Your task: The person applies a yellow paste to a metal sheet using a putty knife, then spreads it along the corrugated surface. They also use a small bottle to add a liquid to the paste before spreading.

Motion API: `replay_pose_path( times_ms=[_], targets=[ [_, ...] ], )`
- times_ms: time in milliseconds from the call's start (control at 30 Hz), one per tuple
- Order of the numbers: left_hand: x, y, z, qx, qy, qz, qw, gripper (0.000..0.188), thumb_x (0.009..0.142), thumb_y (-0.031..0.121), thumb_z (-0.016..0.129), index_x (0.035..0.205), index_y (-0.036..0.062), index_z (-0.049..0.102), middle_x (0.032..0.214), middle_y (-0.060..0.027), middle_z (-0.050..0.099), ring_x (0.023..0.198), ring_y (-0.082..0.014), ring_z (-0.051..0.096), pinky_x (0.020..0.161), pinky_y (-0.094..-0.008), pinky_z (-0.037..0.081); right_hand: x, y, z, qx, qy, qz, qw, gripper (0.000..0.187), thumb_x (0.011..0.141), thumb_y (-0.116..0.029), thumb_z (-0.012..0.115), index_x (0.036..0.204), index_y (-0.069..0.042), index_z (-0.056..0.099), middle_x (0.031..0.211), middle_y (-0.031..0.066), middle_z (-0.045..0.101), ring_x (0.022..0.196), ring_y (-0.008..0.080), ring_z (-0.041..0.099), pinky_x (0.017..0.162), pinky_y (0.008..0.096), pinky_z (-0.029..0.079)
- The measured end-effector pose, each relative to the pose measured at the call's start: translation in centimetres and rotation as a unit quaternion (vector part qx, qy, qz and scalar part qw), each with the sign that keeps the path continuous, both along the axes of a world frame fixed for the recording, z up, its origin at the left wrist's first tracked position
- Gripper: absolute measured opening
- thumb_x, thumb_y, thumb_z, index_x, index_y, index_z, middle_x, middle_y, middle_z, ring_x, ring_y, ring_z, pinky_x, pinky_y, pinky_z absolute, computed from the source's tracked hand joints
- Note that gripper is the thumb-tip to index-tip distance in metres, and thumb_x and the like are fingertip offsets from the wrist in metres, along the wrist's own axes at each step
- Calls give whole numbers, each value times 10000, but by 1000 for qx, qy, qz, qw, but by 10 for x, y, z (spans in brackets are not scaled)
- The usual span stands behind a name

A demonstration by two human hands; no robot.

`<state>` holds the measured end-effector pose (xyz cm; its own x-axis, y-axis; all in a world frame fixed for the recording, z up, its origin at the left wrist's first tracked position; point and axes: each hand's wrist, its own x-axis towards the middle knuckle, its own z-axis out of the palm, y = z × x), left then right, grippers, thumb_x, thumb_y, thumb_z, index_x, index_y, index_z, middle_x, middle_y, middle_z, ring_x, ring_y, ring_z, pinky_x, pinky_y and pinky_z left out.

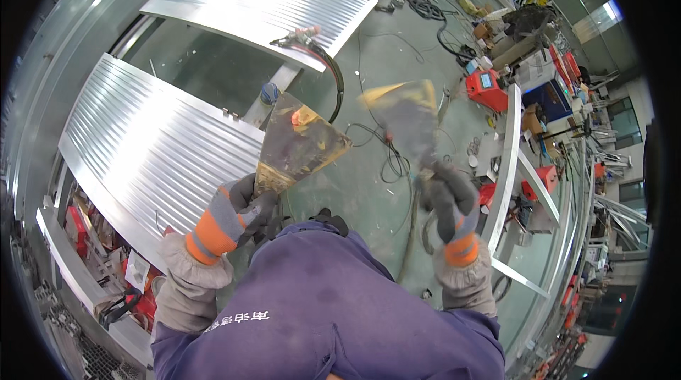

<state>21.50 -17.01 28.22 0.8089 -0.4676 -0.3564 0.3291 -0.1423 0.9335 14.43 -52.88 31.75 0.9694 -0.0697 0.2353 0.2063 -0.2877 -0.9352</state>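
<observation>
Head view: the left hand [237, 213], in a grey glove with an orange band, has its fingers [261, 208] curled tight around the narrow end of a scraper [298, 142]. The wide blade fans up and to the right of those fingers, stained brown and yellow, with an orange patch near its top. The right hand [450, 206], gloved the same way, closes its fingers [443, 192] around the handle of a second scraper [404, 114]. That blade rises above and to the left of the fingers; it is blurred, so its surface cannot be made out beyond a yellowish top edge. The two blades stand near each other, apart, with a gap between them.

Below both hands a purple sleeve [319, 302] fills the lower middle of the frame. Far beyond the left fingers, to their left, lies a ribbed metal panel [156, 146]; a second ribbed panel [262, 0] lies above it, further off. A black hose [330, 64] curves across the edge of that upper panel, just above the left scraper's tip. Right of the right fingers a red box [486, 89] sits on the green floor [397, 32], and black cables [390, 156] trail on the floor between the two blades.
</observation>
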Motion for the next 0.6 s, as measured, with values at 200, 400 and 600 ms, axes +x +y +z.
replay_pose_path(
  times_ms=[200, 400, 600],
  targets=[
    [17, -45, -1, 99, -170, -4, 980, 275, 963, 271, 619, 1039, 7, 621, 708, 12, 565, 555, -83, 488, 508, -267, 407, 12, -6, -14, 272, 254, 46, 927, 382, 1015, -217, 497, 1315, 0, 591, 868, 148, 661, 538, 130, 542, 467, 265, 383],
    [24, -65, 3, 292, -346, -119, 883, 463, 802, 208, 703, 1201, -10, 620, 732, -142, 614, 688, -309, 592, 701, -395, 487, 35, -30, -10, 334, 247, 77, 906, 400, 987, -223, 507, 1285, 27, 598, 857, 134, 651, 510, 121, 504, 449, 256, 354],
    [43, -69, 13, 45, 16, -1, 999, 226, 977, 240, 610, 1030, 21, 626, 683, 25, 535, 544, -65, 484, 502, -261, 409, 50, -45, -10, -44, -194, 43, 979, 355, 834, 25, 613, 1179, -4, 691, 898, 142, 670, 637, 156, 595, 529, 265, 422]
  ],
)
